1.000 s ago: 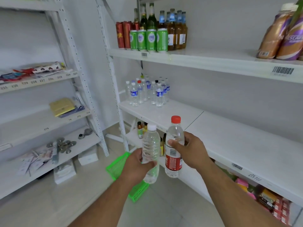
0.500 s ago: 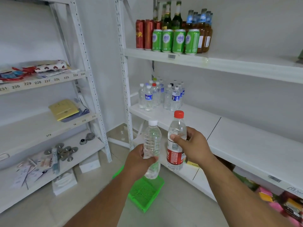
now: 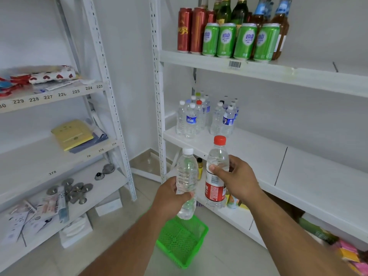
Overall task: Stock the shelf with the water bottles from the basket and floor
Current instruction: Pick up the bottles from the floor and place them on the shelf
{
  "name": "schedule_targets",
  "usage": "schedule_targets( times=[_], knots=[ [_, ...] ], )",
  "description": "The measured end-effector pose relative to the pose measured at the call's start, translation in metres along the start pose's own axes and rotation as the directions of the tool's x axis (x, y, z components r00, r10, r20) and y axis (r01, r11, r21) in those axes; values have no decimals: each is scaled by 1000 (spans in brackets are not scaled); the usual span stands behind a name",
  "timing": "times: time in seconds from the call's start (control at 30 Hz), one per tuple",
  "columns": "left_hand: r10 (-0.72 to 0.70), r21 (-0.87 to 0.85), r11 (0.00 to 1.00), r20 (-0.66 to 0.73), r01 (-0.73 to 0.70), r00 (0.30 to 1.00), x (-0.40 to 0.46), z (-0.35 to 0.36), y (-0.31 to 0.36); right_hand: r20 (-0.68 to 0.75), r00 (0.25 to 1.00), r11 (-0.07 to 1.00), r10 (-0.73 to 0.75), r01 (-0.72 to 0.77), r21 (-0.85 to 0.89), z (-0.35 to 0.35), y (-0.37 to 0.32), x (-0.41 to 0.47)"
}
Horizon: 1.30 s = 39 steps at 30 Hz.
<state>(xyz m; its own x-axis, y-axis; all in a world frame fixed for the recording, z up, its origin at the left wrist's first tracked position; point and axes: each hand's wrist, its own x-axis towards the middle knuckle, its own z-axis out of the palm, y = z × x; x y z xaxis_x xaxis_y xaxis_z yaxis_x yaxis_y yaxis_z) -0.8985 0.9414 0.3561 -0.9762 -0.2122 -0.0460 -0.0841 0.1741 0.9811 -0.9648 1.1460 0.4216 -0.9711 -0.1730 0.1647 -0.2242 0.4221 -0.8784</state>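
Observation:
My left hand (image 3: 170, 198) grips a clear water bottle with a white cap (image 3: 186, 172), held upright in front of me. My right hand (image 3: 240, 180) grips a second bottle with a red cap and red label (image 3: 216, 176), also upright, just right of the first. Both bottles hang in the air below the front edge of the middle white shelf (image 3: 258, 148). Several water bottles (image 3: 207, 118) stand grouped at that shelf's left end. A green mesh basket (image 3: 182, 239) sits on the floor beneath my hands and looks empty.
The upper shelf (image 3: 278, 73) carries red and green cans (image 3: 229, 39) and glass bottles. A lower shelf holds small bottles and packets (image 3: 233, 201). A second white rack (image 3: 59, 148) on the left holds papers, a yellow booklet and metal discs. White boxes (image 3: 108, 205) lie on the floor.
The view has moved closer to the shelf and turned left. Both hands have risen slightly with their bottles toward the middle shelf. The basket now lies more directly beneath them.

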Motion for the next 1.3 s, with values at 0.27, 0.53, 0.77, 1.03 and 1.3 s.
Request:
schedule_targets(
  times=[0.27,0.53,0.77,1.03,1.3],
  knots=[
    [-13,87,996,19,11,1000,106,-7,9,-63,997,998,37,-34,45,15,17,94],
    [-8,135,991,12,7,1000,191,-2,17,-88,994,997,71,-67,44,16,23,171],
    [20,133,990,119,-36,993,265,12,14,-172,976,991,133,-129,35,21,40,214],
    [35,136,988,271,-74,962,355,14,14,-314,922,972,225,-237,2,32,41,262],
    [44,145,983,397,-110,917,432,20,10,-462,827,939,321,-340,44,56,46,302]
  ],
)
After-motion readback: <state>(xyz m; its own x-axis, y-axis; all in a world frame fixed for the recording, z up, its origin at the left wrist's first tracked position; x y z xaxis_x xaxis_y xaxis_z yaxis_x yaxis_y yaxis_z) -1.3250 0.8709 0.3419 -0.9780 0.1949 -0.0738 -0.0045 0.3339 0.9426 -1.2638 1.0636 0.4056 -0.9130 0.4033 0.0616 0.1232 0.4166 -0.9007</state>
